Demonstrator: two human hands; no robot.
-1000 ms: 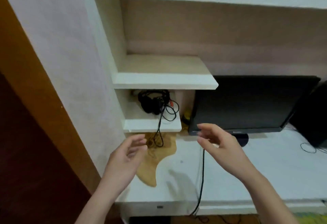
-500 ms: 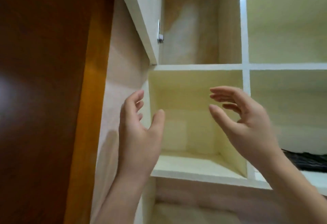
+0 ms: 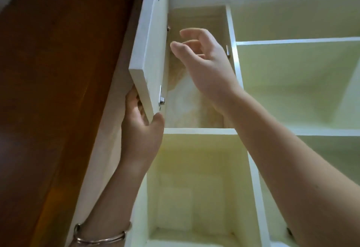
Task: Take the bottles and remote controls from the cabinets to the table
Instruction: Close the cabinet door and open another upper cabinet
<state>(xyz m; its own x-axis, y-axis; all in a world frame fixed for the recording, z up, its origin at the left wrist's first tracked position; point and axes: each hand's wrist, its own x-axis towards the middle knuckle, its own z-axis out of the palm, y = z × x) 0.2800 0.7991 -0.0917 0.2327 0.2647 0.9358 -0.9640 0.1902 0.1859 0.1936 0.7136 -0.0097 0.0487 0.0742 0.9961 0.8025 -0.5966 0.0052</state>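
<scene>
I look up at a white cabinet with several cubbies. The upper left compartment (image 3: 196, 67) has its white door (image 3: 150, 51) swung open to the left. My left hand (image 3: 141, 128) grips the door's lower corner, thumb on the inner face and fingers behind it. My right hand (image 3: 204, 61) is raised inside the opening of that compartment, fingers spread and loosely curved, holding nothing. No bottle or remote control shows in any cubby from this angle.
A dark wooden panel (image 3: 58, 71) fills the left side. Below the open compartment is a pale yellow cubby (image 3: 194, 188). More open cubbies (image 3: 296, 83) lie to the right. A metal door handle (image 3: 161, 98) sits near my left thumb.
My view tilted up from the desk to the upper cabinet. My left hand rose and took hold of the door's lower corner. My right hand rose into the upper left compartment.
</scene>
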